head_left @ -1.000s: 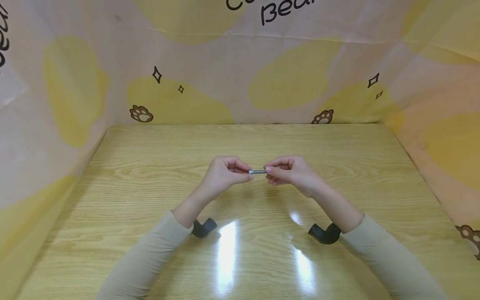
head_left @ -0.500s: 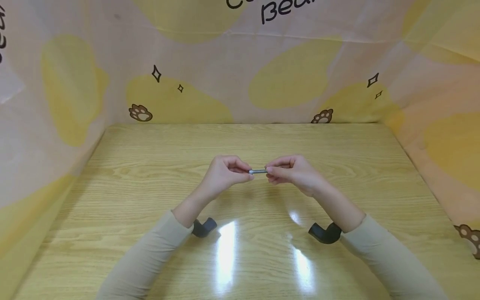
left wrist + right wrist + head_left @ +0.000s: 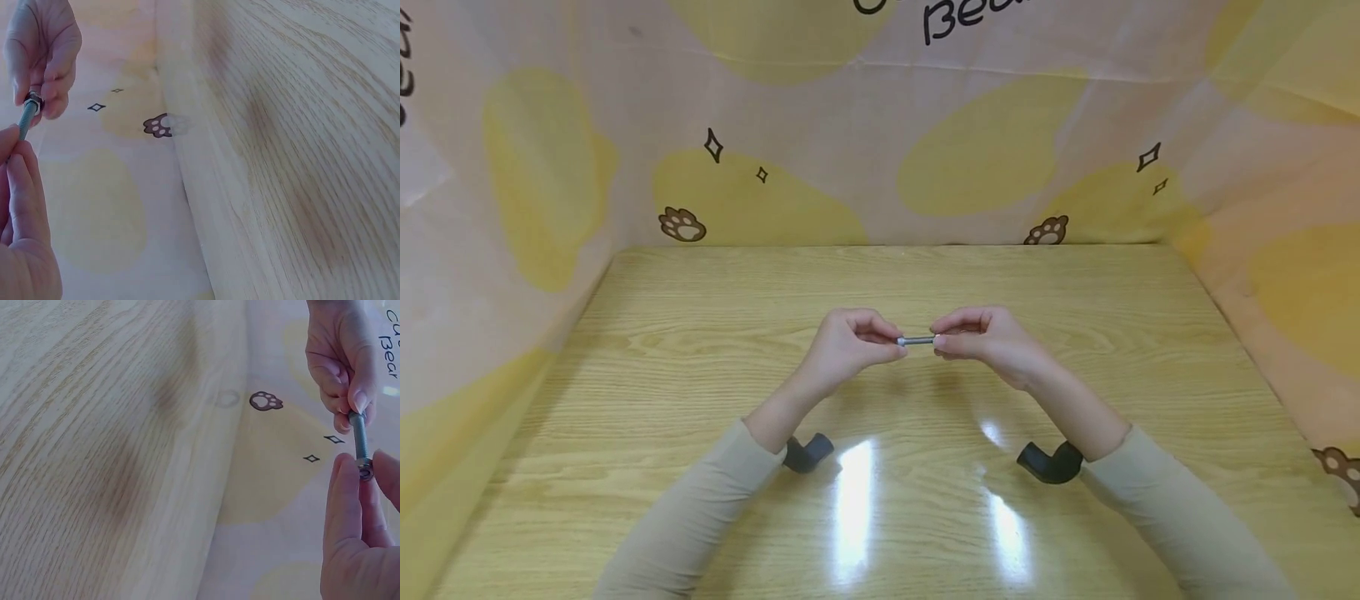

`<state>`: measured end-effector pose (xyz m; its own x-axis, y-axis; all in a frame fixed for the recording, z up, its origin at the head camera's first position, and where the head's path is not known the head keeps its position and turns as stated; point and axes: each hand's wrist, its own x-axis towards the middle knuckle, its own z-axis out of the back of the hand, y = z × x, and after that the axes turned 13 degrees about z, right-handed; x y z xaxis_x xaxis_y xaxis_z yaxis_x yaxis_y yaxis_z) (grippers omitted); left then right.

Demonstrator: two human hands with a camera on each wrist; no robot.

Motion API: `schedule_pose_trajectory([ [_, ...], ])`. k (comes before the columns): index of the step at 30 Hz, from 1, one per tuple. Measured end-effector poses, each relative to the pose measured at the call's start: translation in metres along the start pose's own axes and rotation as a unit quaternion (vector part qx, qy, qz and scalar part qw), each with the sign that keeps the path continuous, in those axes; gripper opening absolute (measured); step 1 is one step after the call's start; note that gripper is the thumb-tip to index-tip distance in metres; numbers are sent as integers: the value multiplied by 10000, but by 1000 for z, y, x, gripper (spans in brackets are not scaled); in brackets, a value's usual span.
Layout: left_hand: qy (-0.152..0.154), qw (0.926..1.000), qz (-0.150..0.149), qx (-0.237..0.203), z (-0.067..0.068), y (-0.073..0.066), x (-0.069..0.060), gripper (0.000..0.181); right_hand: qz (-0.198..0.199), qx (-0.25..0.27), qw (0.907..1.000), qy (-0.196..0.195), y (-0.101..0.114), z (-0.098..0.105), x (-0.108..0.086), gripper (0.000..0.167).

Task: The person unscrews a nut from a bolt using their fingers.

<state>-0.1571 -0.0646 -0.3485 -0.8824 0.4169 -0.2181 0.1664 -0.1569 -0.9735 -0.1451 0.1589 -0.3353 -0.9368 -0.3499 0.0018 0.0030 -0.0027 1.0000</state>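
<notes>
My left hand (image 3: 853, 346) pinches one end of a silver threaded bolt (image 3: 917, 341), which lies about level between my hands above the table. At its other end sits a hex nut (image 3: 365, 467), held between the thumb and fingers of my right hand (image 3: 988, 342). In the left wrist view the same nut (image 3: 34, 100) shows around the bolt's end, by the fingertips of the right hand (image 3: 47, 56). Fingertips of the left hand (image 3: 344, 369) cover the bolt's far end in the right wrist view. Whether that end has a head is hidden.
Beneath the hands is a wood-grain table (image 3: 700, 333). A printed cloth (image 3: 865, 150) with paw marks walls in its back and sides. Black curved pieces (image 3: 808, 454) show by each wrist, the right-hand piece (image 3: 1048, 464) partly behind the sleeve.
The right thumb has slid slightly down against the fingers at the nut, and the lower right fingers have drawn in behind it. My left hand and the bolt stay nearly still.
</notes>
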Motion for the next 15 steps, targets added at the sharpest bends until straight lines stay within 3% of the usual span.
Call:
schedule_pose_trajectory([
  [5,-1,10000,-1,-30,0,0,0,15,28,-173,9996,235,0,1,0,37],
  [15,25,10000,9,63,-1,0,0,15,363,-594,9967,409,1,2,-3,32],
])
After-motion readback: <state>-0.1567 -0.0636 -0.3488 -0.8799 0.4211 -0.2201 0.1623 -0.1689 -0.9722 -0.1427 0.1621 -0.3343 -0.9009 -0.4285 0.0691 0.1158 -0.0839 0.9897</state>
